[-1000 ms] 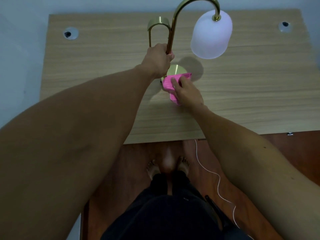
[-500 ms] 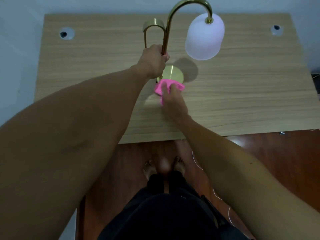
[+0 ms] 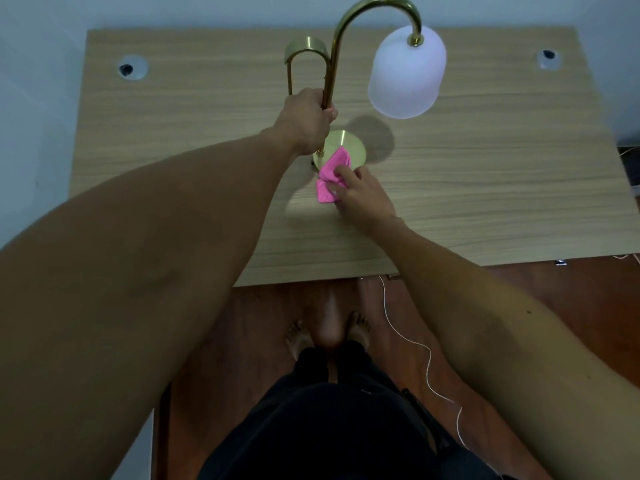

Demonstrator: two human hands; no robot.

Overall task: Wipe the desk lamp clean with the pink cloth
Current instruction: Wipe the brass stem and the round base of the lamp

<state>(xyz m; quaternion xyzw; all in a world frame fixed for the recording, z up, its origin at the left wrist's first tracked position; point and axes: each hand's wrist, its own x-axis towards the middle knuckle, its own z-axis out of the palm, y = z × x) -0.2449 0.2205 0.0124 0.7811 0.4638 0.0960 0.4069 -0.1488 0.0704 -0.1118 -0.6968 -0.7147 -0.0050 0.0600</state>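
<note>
Left hand [image 3: 306,121] is fisted around the desk lamp [image 3: 330,81] stem. Right hand [image 3: 360,195], at 5 o'clock from the base, pinches the pink cloth [image 3: 330,173] with its fingertips, pressing it onto the base.

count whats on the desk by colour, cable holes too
gold: 1, the lamp stand and base
white: 1, the lamp shade
pink: 1, the cloth under the right hand
grey: 2, cable holes
total: 5
The left hand grips the lamp stem.
</note>
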